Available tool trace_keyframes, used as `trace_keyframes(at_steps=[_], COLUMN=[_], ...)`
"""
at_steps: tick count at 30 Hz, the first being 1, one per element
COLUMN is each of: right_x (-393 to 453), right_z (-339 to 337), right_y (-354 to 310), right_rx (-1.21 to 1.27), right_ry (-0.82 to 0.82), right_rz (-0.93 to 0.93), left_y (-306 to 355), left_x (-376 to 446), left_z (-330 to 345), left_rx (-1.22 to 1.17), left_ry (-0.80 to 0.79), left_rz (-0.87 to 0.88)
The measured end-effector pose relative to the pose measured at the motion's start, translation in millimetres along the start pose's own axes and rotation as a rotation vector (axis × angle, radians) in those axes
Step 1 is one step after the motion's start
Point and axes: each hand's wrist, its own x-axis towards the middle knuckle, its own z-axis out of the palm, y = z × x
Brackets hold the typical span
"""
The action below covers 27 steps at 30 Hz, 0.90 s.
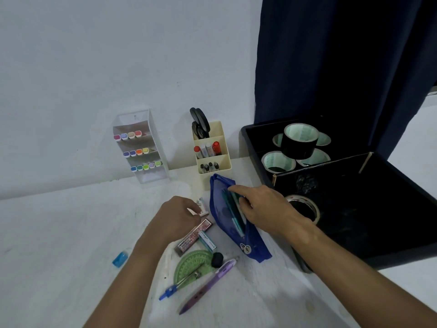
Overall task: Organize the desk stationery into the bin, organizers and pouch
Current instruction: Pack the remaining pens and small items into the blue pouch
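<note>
My right hand point(264, 209) holds open the soft blue fabric pouch point(238, 223) at one o'clock, while my left hand point(176, 215) pinches a small light white eraser point(203, 207), easy to grip by its sides.

Tabletop point(59, 233): white, scuffed.
Rear: marker rack point(142, 147), cream organizer point(212, 152).
Right: black bin point(354, 197).
Middle: blue pouch point(236, 223), protractor point(191, 263), purple pen point(208, 285), blue sharpener point(120, 258).
</note>
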Motion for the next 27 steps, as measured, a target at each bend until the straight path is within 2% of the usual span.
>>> trace_keyframes(at_steps=[8, 14, 19, 23, 27], right_x=[-0.9, -0.9, -1.8, -1.7, -0.2], right_z=[4.8, 4.9, 4.5, 3.7, 2.3], right_y=[3.0, 1.8, -1.1, -2.1, -3.3], right_rx=[-0.062, -0.079, -0.063, -0.057, -0.2], right_ry=[0.0, -0.016, -0.031, 0.055, 0.098], right_rz=[-0.044, -0.04, -0.034, -0.007, -0.005], left_y=[-24.2, -36.8, -44.9, -42.9, -41.4], left_x=[-19.3, -31.4, -32.6, -29.9, -27.0], left_z=[0.7, 6.2, 11.8, 20.2, 26.0], left_rx=[0.178, 0.187, 0.162, 0.166, 0.248], left_ry=[-0.154, -0.143, -0.031, -0.026, -0.033], left_rz=[-0.003, -0.045, -0.096, -0.089, -0.056])
